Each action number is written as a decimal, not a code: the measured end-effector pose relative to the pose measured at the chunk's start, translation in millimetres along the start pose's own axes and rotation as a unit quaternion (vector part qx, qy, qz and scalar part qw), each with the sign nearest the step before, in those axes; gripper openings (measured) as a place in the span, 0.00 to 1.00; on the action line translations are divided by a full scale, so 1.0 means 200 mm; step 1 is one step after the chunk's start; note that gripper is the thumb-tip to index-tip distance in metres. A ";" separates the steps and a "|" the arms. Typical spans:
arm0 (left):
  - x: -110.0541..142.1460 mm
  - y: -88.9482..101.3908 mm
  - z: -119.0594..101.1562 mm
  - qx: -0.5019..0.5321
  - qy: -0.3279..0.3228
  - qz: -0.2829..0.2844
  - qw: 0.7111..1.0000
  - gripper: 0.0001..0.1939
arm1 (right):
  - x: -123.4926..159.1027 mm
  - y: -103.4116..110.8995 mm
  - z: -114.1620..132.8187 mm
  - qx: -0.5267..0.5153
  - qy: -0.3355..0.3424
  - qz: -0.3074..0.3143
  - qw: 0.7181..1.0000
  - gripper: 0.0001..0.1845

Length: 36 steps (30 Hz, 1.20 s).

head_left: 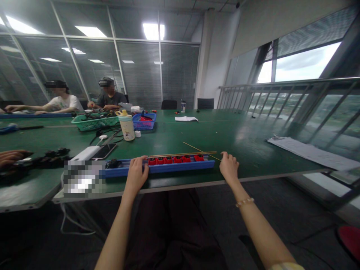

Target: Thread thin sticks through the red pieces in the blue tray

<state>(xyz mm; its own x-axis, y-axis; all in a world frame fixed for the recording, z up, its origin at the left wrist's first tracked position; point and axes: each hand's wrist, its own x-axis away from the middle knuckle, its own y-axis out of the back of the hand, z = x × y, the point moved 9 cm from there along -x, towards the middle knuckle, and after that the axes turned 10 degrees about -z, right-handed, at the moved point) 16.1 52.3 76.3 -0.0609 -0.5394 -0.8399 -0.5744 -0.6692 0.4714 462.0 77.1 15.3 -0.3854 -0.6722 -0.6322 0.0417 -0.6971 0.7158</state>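
Note:
A long, narrow blue tray [180, 167] lies along the near side of the green table. Several red holders [168, 160] with dark parts stand in a row inside it. My left hand [137, 173] is closed over the tray left of its middle, fingers across the top and thumb at the near wall. A thin yellowish stick [180, 154] lies along the tray's far rim. Another thin stick [192, 147] slants across toward my right hand [229, 167], beyond the tray's right end. That hand's fingers are curled at the stick's end. Black parts [113, 164] sit at the tray's left.
Left of the tray are a phone [105, 150], a white device [86, 153] and cables. Beyond stand a yellow-lidded bottle [127, 129], a green basket [95, 123] and a blue basket [152, 125]. A clipboard [300, 152] lies right. A co-worker's hand [12, 155] is at far left.

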 end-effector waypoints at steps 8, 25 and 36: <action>0.00 0.00 -0.01 -0.006 0.001 0.003 1.000 0.15 | 0.02 0.08 0.20 -0.185 0.221 -0.082 0.954 0.30; 0.00 -0.02 -0.02 -0.017 -0.017 0.029 0.999 0.18 | 0.03 0.03 0.25 -0.250 0.268 -0.012 0.930 0.20; -0.01 -0.02 -0.05 -0.016 -0.021 0.035 0.999 0.18 | 0.02 0.04 0.25 -0.248 0.254 -0.011 0.935 0.21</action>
<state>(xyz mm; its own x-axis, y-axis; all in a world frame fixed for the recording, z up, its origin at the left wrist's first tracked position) 25.3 50.5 78.5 -0.1355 -0.5642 -0.8145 -0.5406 -0.6468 0.5380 415.1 81.0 33.2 0.0903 -0.6000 -0.7949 0.5098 -0.6578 0.5544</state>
